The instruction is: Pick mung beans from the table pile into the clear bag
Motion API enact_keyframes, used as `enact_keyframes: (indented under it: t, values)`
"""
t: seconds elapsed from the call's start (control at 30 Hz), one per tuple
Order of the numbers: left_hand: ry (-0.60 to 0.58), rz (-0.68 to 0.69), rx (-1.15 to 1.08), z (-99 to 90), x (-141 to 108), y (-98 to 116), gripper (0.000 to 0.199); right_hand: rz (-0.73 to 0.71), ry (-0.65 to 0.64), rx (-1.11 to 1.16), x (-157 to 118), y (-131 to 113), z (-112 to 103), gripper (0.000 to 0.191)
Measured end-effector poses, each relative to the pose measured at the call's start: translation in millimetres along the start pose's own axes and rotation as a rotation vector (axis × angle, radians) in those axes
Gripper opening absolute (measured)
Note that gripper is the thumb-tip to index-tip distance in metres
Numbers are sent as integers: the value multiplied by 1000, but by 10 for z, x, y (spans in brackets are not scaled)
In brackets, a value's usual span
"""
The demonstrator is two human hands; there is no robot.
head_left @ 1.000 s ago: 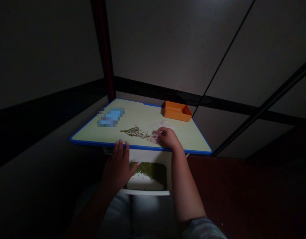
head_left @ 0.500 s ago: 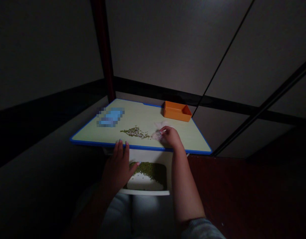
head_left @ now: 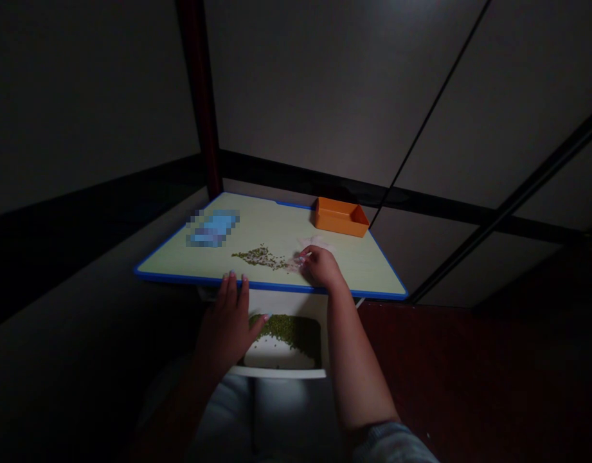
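On the pale tabletop with a blue edge (head_left: 367,273) lies a loose pile of small green beans (head_left: 260,256), with whitish bits among them. My right hand (head_left: 319,263) is just right of the pile, its fingers pinched together over a thin, clear, plastic-like piece (head_left: 319,242); what the fingertips hold is too small to name. My left hand (head_left: 231,325) has its fingers spread, the tips on the table's front edge and the thumb over the white drawer (head_left: 286,373). Many green beans (head_left: 286,328) lie inside that drawer.
An orange open box (head_left: 339,222) stands at the table's back right. A blurred-out blue item (head_left: 216,228) lies at the left. Behind the table are grey wall panels (head_left: 324,96), and a dark red post (head_left: 202,96) rises at its back left corner.
My right hand has moved slightly left, closer to the bean pile. My left hand has stayed in place.
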State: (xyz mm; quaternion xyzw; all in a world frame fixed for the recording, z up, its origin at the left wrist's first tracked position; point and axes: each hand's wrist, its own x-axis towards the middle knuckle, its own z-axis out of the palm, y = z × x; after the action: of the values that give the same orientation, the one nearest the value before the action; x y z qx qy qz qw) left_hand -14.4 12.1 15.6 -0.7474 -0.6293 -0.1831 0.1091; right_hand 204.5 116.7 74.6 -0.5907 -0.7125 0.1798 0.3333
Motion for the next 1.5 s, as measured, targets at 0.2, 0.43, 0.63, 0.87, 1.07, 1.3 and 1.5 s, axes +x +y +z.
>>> enact_keyframes:
  t: [0.2, 0.43, 0.63, 0.87, 1.07, 1.3, 1.5]
  values:
    - [-1, -9, -4, 6, 3, 7, 80, 17, 9, -66, 2, 6, -5, 17]
    - [-19, -13, -14, -10, 11, 12, 81, 20, 13, -81, 9, -23, 5, 19]
    - [-12, -9, -22, -11, 8, 9, 80, -19, -1, -57, 6, -59, 33, 20]
    - [17, -8, -39, -20, 8, 9, 79, -6, 30, -8, 15, -26, 26, 18]
    - [24, -3, -46, -11, 5, 7, 79, -51, -7, 9, 39, -25, 76, 18]
    - [2, -2, -47, -11, 10, 4, 80, -67, -18, 67, 30, -27, 60, 17]
    - [14, -3, -46, -3, 1, 3, 79, -77, -24, 23, 34, -53, 68, 17]
